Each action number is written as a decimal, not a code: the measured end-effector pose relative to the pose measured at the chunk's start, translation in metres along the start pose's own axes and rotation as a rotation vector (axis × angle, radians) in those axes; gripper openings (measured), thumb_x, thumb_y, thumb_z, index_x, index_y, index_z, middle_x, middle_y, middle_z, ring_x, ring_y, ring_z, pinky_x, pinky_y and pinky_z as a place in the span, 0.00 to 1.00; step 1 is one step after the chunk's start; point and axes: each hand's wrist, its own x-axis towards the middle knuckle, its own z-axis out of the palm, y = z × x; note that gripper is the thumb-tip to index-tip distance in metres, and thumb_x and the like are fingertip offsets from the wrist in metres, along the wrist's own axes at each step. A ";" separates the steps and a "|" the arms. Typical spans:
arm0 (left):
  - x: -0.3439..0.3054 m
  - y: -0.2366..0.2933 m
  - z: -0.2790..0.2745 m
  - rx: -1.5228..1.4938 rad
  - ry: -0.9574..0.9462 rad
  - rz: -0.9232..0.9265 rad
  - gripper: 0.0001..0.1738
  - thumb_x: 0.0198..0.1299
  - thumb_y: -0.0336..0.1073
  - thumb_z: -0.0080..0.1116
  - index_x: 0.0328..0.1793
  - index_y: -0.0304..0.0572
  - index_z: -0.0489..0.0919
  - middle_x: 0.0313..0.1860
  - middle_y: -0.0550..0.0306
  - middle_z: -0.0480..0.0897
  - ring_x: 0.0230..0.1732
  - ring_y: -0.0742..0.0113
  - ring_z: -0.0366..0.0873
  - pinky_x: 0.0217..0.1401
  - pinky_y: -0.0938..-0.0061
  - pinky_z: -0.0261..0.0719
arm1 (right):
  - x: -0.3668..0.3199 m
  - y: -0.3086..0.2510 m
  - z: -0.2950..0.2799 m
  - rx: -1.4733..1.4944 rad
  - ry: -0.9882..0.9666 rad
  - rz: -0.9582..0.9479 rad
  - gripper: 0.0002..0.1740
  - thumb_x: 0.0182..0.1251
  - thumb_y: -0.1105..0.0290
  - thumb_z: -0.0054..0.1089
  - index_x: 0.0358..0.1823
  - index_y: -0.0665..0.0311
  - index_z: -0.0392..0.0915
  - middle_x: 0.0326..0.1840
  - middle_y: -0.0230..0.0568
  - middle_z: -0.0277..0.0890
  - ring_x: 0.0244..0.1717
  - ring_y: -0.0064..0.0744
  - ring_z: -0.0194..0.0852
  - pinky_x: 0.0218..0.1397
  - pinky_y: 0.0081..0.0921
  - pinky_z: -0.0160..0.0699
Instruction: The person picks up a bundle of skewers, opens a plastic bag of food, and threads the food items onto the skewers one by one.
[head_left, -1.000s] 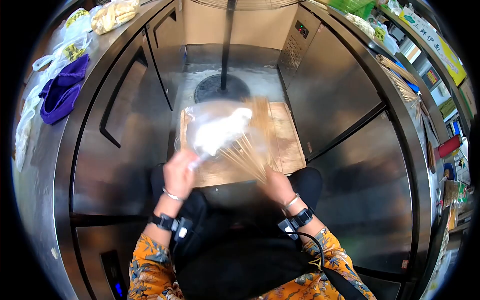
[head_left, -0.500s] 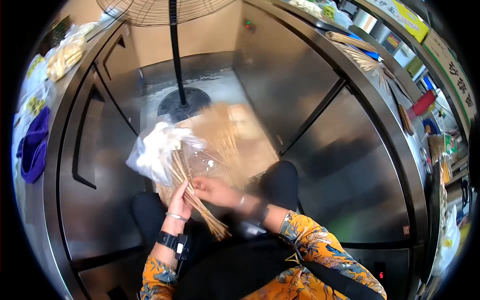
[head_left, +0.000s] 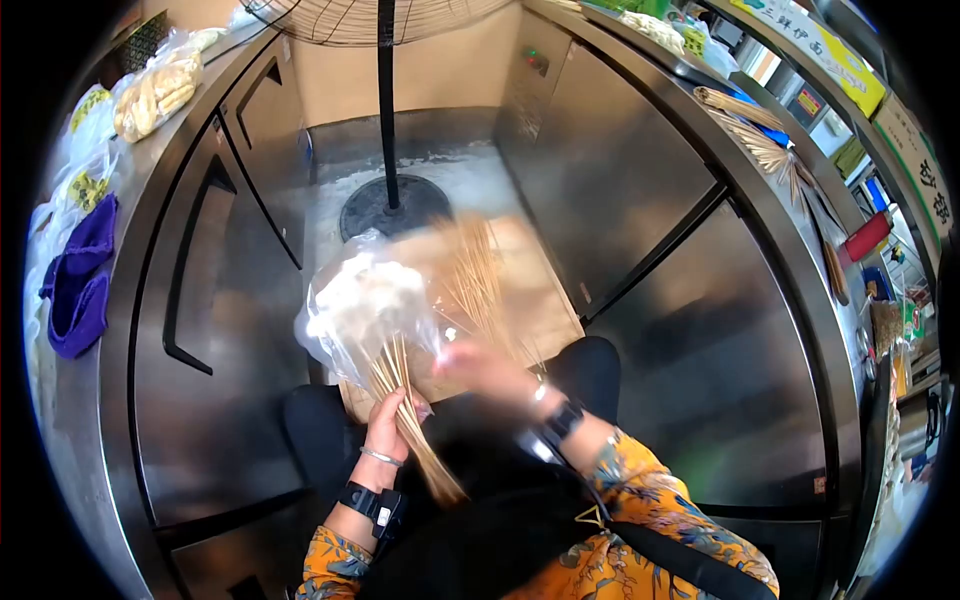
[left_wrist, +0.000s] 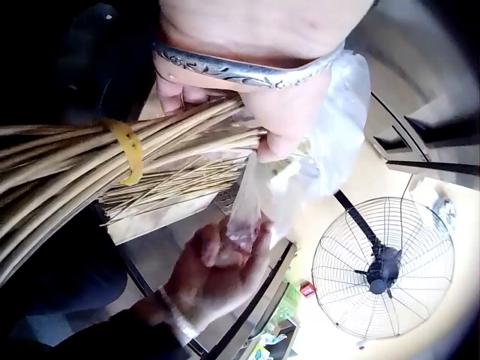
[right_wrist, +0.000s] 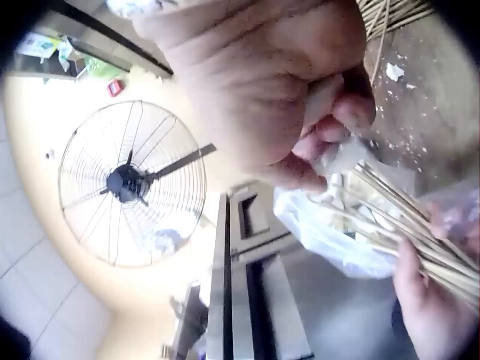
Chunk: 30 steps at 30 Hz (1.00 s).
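My left hand [head_left: 384,428] grips a bundle of thin wooden skewers [head_left: 432,466]. Their far ends go into a clear plastic bag [head_left: 325,325] with white pieces inside, blurred in the head view. A yellow band [left_wrist: 129,152] circles the skewers in the left wrist view. My right hand [head_left: 492,376], to the right of the bundle, pinches a pulled-out edge of the bag between thumb and fingers, as both wrist views show. More skewers [head_left: 478,285] lie loose on a wooden board [head_left: 545,312] in front of me, with small white crumbs [right_wrist: 394,72] beside them.
Steel cabinets [head_left: 640,170] line both sides. A black fan stand [head_left: 388,120] rises from a round base [head_left: 395,205] beyond the board. On the left counter are a purple cloth [head_left: 82,285] and a bag of yellowish food [head_left: 158,95]. Skewer bundles [head_left: 745,128] lie on the right counter.
The skewers passed from my right hand to my left, with the bag around their far ends. My right hand has since moved from the bundle rightward, drawing out the bag's edge.
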 end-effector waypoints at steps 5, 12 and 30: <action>-0.001 -0.007 0.012 0.216 -0.035 0.076 0.12 0.62 0.42 0.52 0.37 0.40 0.77 0.28 0.59 0.78 0.31 0.69 0.77 0.36 0.75 0.76 | -0.020 0.063 -0.001 -0.523 0.041 -0.310 0.08 0.60 0.68 0.60 0.32 0.66 0.76 0.30 0.42 0.74 0.34 0.37 0.72 0.39 0.30 0.71; 0.001 -0.002 0.008 -0.079 0.018 0.058 0.10 0.59 0.40 0.54 0.28 0.47 0.72 0.23 0.64 0.74 0.26 0.72 0.72 0.30 0.77 0.72 | -0.004 0.064 -0.022 -0.575 0.296 -0.111 0.09 0.59 0.69 0.59 0.29 0.70 0.75 0.31 0.49 0.72 0.34 0.43 0.72 0.38 0.36 0.70; -0.012 -0.001 0.006 1.516 0.338 0.492 0.24 0.68 0.54 0.41 0.46 0.37 0.73 0.30 0.43 0.80 0.36 0.44 0.79 0.39 0.58 0.73 | -0.025 0.025 0.031 -0.443 -0.041 -0.459 0.10 0.57 0.66 0.62 0.33 0.65 0.72 0.32 0.45 0.70 0.36 0.45 0.73 0.39 0.34 0.72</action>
